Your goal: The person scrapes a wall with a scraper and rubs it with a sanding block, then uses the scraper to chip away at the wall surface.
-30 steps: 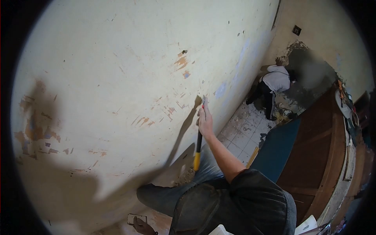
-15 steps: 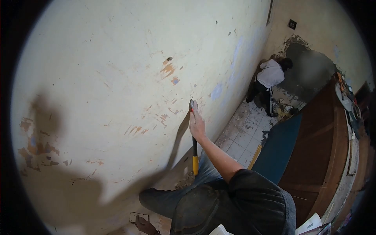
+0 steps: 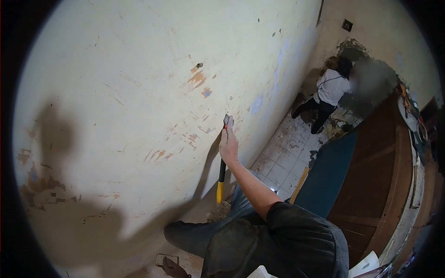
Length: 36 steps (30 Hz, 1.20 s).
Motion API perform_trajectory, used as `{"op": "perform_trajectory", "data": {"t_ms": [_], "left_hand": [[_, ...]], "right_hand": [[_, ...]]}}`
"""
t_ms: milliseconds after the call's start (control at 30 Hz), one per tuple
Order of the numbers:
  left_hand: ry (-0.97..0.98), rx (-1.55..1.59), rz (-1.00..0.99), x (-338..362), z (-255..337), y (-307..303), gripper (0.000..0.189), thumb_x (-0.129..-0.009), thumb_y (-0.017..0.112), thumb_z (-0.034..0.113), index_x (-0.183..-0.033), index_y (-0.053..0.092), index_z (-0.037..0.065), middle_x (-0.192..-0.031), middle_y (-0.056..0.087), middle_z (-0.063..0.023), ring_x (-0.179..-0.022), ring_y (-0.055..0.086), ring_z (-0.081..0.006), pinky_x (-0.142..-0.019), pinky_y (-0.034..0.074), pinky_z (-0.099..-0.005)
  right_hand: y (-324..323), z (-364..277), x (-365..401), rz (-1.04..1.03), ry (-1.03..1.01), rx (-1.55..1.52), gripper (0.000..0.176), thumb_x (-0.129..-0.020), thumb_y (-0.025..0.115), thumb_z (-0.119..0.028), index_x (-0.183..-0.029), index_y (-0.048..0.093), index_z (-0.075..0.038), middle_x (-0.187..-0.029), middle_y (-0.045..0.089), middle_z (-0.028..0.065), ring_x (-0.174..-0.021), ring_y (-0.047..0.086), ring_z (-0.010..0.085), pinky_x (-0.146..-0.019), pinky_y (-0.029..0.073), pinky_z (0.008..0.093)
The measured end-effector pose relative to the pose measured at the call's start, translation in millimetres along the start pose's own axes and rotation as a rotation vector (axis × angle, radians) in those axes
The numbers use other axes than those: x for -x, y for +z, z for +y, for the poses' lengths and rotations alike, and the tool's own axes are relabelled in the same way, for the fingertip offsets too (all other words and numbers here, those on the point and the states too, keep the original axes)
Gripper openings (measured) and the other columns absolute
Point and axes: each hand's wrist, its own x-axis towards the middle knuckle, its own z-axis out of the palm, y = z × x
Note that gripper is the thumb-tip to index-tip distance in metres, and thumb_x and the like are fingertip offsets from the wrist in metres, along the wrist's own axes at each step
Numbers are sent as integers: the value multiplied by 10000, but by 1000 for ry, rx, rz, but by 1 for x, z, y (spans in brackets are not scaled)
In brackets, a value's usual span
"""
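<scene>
Cream wall [image 3: 139,92] w/ scraped paint patches fills most of the view; tiled floor [image 3: 282,162] off to the rt. My right hand [image 3: 228,146] is closed around the tool [image 3: 221,178] just below its head. Head end is up against the wall past my fingertips, black/yellow handle hangs down below my wrist. My left hand [image 3: 170,268] sits low at frame bottom, well apart, fingers curled on a small flat rectangle [image 3: 166,258]; can't tell what it is. Another person [image 3: 330,90] crouches in the far corner.
</scene>
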Motion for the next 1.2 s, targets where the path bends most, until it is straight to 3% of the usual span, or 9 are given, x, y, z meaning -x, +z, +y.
{"op": "perform_trajectory", "data": {"t_ms": [167, 233, 333, 500, 600, 900, 1000, 1067, 1200], "left_hand": [[9, -12, -40, -2, -5, 10, 368, -947, 502, 250, -1117, 639, -46, -1080, 644, -232, -1017, 599, -370, -895, 460, -434], [-35, 49, -39, -7, -6, 19, 368, -948, 495, 242, -1118, 634, -53, -1092, 641, -234, -1029, 593, -376, -905, 453, -438], [-145, 203, 0, -13, 3, 27, 371, -946, 498, 245, -1116, 634, -57, -1102, 644, -228, -1037, 592, -374, -915, 450, -437], [2, 12, -28, -25, 14, 12, 363, -950, 498, 243, -1116, 639, -47, -1098, 645, -231, -1038, 591, -379, -927, 452, -434], [-9, 31, 5, -24, -5, 15, 361, -953, 496, 244, -1113, 640, -46, -1101, 639, -240, -1032, 592, -380, -909, 464, -436], [-68, 30, -49, -14, -23, 17, 378, -955, 499, 264, -1132, 632, -43, -1141, 611, -253, -1033, 594, -372, -878, 487, -440], [-95, 68, 8, -14, -25, 20, 378, -957, 495, 266, -1135, 633, -37, -1132, 610, -257, -1022, 596, -377, -877, 487, -444], [-72, 72, 15, -18, -19, 27, 378, -956, 495, 264, -1139, 631, -38, -1136, 607, -257, -1014, 599, -375, -865, 494, -445], [-126, 143, -25, -21, -3, 24, 372, -955, 494, 251, -1138, 630, -43, -1139, 601, -249, -998, 606, -365, -821, 517, -442]], "right_hand": [[-17, -27, -17, -71, 218, 17, 545, -992, 401, -177, -1504, 216, -135, -1322, 510, 243, -1137, 557, 387, -921, 441, 345], [-17, -14, -10, -44, 11, 51, 542, -993, 399, -189, -1502, 219, -131, -1293, 528, 250, -1080, 583, 395, -889, 455, 368], [-19, -15, -8, -81, 55, 66, 545, -993, 409, -206, -1503, 223, -158, -1212, 574, 257, -1000, 607, 409, -833, 465, 409], [-16, -15, 0, -137, 203, 79, 549, -991, 413, -222, -1504, 222, -182, -1180, 591, 255, -980, 605, 429, -818, 469, 423], [-16, -6, -2, -86, 18, 78, 551, -990, 408, -223, -1506, 217, -180, -1186, 588, 255, -959, 611, 425, -806, 473, 412], [-6, -18, 3, -14, 97, -13, 550, -991, 387, -205, -1508, 205, -159, -1310, 518, 248, -1034, 580, 427, -874, 456, 389], [-24, -2, -3, -104, 46, 92, 552, -985, 410, -180, -1505, 225, -163, -1229, 568, 244, -960, 596, 418, -820, 470, 407], [-36, 18, -12, -164, -193, 309, 558, -973, 448, -155, -1497, 256, -170, -1070, 612, 222, -883, 603, 402, -758, 470, 436], [-36, 22, -15, -149, -243, 380, 562, -963, 474, -136, -1489, 279, -172, -965, 607, 195, -850, 602, 388, -720, 463, 460]]}}
